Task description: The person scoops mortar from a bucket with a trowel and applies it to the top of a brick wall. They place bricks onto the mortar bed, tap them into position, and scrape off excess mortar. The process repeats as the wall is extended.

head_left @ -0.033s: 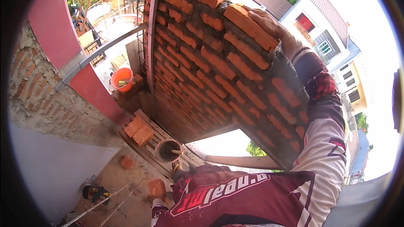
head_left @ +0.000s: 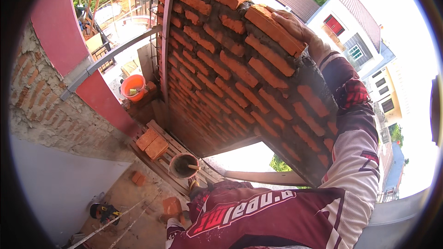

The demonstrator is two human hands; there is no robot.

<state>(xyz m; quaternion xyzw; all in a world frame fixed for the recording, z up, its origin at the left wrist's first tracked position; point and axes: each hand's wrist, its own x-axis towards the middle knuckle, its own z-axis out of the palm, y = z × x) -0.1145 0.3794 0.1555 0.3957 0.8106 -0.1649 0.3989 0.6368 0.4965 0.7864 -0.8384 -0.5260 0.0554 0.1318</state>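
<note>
Top brick (head_left: 273, 28) sits at the right end of the highest course of the brick wall (head_left: 230, 78), on wet grey mortar; long axis runs along the wall top, from upper left down toward lower right in the view, near end pointing at the person. Right hand (head_left: 295, 26) lies flat on the brick's right end, palm down, fingers (head_left: 282, 17) spread and pressing on its top face, not wrapped around it. Right arm comes up from the lower right, elbow bent, in a maroon and white patterned sleeve (head_left: 355, 143) with a red checked cuff. Left hand not in view; can't tell its state. The maroon jersey (head_left: 258, 216) carries large white block lettering across the chest, seen upside down. Below the wall: wooden pallet (head_left: 159, 154) with two loose bricks (head_left: 152, 143) lying flat, a mortar bucket (head_left: 183, 165) with a tool handle sticking out beside them, more brick pieces on the floor. Orange bucket (head_left: 133, 87) stands further back left, near a grey rail. Red-painted arch band (head_left: 60, 37) over rough plaster at left. Houses beyond at right.
</note>
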